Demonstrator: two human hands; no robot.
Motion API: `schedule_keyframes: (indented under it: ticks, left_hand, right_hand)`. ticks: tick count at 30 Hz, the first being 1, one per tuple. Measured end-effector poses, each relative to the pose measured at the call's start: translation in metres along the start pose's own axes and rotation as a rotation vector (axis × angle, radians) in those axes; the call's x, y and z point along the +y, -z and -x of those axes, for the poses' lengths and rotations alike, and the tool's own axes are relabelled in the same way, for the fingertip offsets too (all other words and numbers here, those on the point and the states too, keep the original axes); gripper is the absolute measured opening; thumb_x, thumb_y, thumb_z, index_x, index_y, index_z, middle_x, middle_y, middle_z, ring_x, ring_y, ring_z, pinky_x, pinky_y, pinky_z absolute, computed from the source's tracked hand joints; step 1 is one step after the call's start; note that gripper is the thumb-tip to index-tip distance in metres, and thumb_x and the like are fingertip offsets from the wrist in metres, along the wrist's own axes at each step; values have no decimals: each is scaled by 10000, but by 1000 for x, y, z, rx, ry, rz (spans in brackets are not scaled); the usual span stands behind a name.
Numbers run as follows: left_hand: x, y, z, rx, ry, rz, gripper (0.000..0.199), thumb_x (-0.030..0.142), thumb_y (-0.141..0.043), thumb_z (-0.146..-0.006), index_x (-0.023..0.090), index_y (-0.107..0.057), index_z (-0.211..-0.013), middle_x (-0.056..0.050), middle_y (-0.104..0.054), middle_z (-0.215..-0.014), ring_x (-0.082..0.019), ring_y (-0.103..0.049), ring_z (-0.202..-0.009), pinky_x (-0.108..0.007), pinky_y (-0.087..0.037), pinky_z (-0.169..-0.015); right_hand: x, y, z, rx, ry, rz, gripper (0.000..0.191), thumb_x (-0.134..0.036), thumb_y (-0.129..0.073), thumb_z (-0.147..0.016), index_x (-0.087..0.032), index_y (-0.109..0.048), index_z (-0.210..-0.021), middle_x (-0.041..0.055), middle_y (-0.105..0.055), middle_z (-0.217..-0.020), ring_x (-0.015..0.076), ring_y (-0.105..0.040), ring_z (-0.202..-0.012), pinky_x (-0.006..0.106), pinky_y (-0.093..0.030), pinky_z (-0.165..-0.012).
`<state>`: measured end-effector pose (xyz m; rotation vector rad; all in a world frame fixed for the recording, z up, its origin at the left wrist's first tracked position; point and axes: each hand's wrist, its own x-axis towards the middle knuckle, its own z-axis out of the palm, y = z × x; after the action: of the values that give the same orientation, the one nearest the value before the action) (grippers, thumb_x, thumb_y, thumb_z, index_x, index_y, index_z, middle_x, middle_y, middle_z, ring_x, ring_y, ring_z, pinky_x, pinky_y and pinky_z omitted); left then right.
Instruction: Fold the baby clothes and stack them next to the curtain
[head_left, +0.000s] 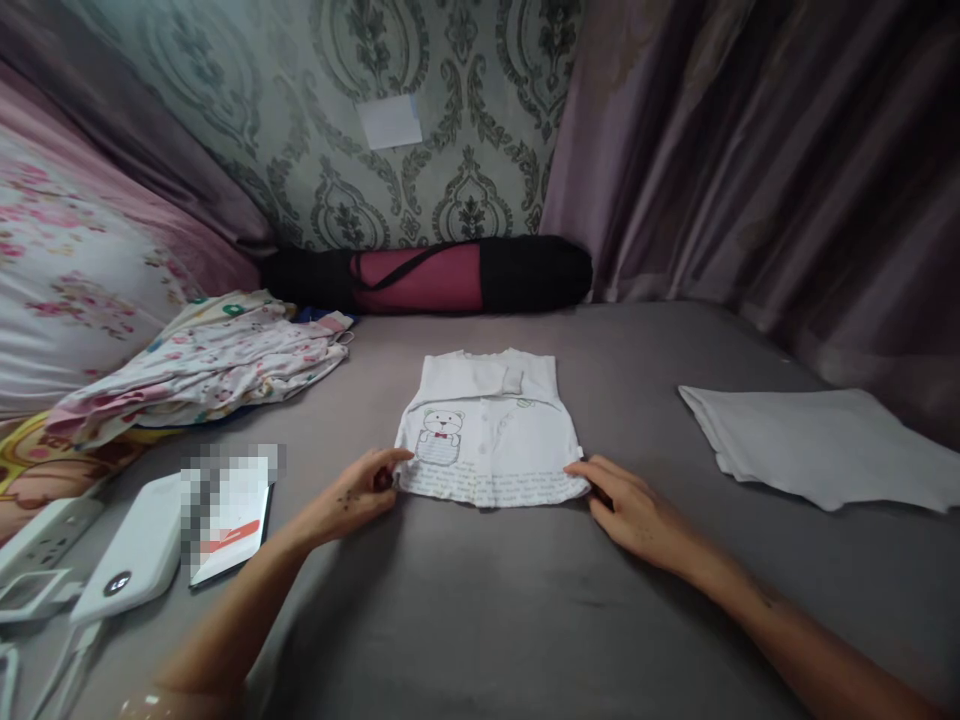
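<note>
A small white baby shirt (517, 440) lies on the grey bed sheet (480, 610), its top part folded down over the front. A bear drawing with a red bow tie shows on its left side, and rows of printed text run along the hem. At the lower left corner, the fingers of my left hand (364, 492) pinch the cloth edge. My right hand (626, 505) holds the lower right corner the same way, thumb apart below the fingers.
Folded white cloth (817, 445) lies at right. At left are a phone (232, 530), a white power bank (135, 545), a power strip (49, 545) and crumpled printed clothes (225, 350). A black and maroon long bag (420, 280) lies along the wall, between curtains (660, 160).
</note>
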<state>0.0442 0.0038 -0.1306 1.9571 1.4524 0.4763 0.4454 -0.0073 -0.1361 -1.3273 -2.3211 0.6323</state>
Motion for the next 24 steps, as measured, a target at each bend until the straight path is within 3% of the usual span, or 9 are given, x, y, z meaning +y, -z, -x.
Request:
schedule_keyframes:
  ticks: [3,6,11,18,24]
  left_hand:
    - [-6,-8,-2,146,-101,-147,496,125,-453,-721,205,-529,-1204,-31,-523,-918,-160,-517,-802,-284,-456,-730]
    - [-18,-16,-8,309,-162,-274,384,124,-468,-744,220,-548,-1107,-52,-529,-965,-203,-518,-920,-341,-459,-830]
    - [-24,-6,-15,344,-294,-325,191,226,-529,-815,249,-613,-985,-50,-530,-973,-212,-516,-933,-340,-466,-827]
    - [-5,10,-27,401,-289,-81,204,289,-499,-880,232,-644,-1013,-61,-611,-1024,-200,-579,-965,-294,-491,-774]
    - [16,7,-54,640,-207,21,166,314,-523,-866,208,-637,-924,-26,-664,-897,-177,-611,-878,-299,-463,-835]
  right_hand:
    - [4,-2,-3,47,37,49,320,-132,-421,-884,-236,-587,-1137,46,-585,-996,173,-593,-884,289,-472,-796]
    - [3,0,-8,97,50,90,255,-160,-432,-904,-238,-624,-1051,44,-573,-950,176,-590,-844,296,-483,-771]
    - [0,8,-18,211,113,72,162,-229,-504,-910,-226,-659,-957,64,-580,-979,192,-582,-904,323,-485,-806]
    - [4,16,-38,332,159,9,172,-228,-502,-912,-234,-652,-996,68,-640,-1042,212,-585,-1000,361,-474,-874]
    - [3,19,-67,495,104,20,163,-297,-498,-932,-217,-633,-976,68,-655,-988,212,-597,-971,353,-463,-880]
